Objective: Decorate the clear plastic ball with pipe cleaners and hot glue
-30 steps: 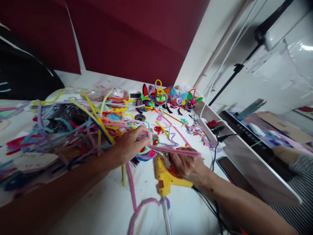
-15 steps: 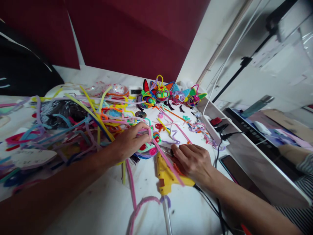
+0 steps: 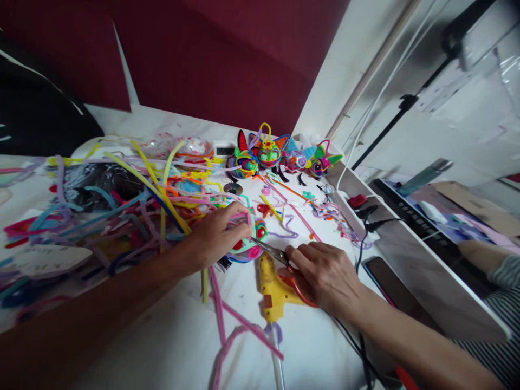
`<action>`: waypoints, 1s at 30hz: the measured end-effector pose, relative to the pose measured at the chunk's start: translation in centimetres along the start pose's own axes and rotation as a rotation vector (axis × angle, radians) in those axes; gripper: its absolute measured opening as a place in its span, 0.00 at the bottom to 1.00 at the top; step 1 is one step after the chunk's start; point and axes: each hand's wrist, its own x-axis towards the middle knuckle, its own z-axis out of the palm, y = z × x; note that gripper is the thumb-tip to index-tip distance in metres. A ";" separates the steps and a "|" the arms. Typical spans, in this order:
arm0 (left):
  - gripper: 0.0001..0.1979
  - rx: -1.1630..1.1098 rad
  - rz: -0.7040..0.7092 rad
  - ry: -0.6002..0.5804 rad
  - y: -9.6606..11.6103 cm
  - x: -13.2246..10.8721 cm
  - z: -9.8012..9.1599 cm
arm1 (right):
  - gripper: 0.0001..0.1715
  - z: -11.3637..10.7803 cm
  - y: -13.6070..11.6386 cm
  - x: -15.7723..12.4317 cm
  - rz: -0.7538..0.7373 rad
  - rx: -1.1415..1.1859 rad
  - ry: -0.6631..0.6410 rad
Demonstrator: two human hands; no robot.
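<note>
My left hand (image 3: 215, 237) is closed in a pinch on a pink pipe cleaner (image 3: 242, 216) at a round, colourful pipe-cleaner ornament (image 3: 254, 251) with red and pink spots. My right hand (image 3: 327, 271) is wrapped round orange-handled scissors (image 3: 280, 254), whose tips reach the ornament near my left fingertips. Below the blades lies a yellow glue gun (image 3: 273, 295), partly behind the scissors, with a clear glue stick (image 3: 278, 357) in its back. A loose straight pink length of pipe cleaner (image 3: 260, 336) lies on the white table across a curved one.
A tangled heap of pipe cleaners (image 3: 122, 216) covers the left side. Several finished eared ornaments (image 3: 270, 154) stand along the back. On the right are a power strip (image 3: 351, 208), cables, a phone (image 3: 382, 276) and a low partition (image 3: 430, 276). Beyond it shows another person's arm (image 3: 479, 254).
The pink length that ran from my left fingers over the glue gun has come away and dropped to the table. The scissors now show plainly, their tips at the ornament.
</note>
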 end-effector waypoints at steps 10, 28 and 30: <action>0.13 0.018 0.009 0.018 0.1 -0.1 0.2 | 0.08 0.4 -1.2 0.1 -0.010 -0.180 -0.133; 0.12 0.006 0.018 0.022 -0.1 -0.1 0.2 | 0.11 -0.6 -2.8 1.2 0.049 -0.151 -0.310; 0.12 -0.002 0.017 0.008 -0.1 0.0 0.1 | 0.13 -0.9 -2.5 1.3 0.057 -0.105 -0.312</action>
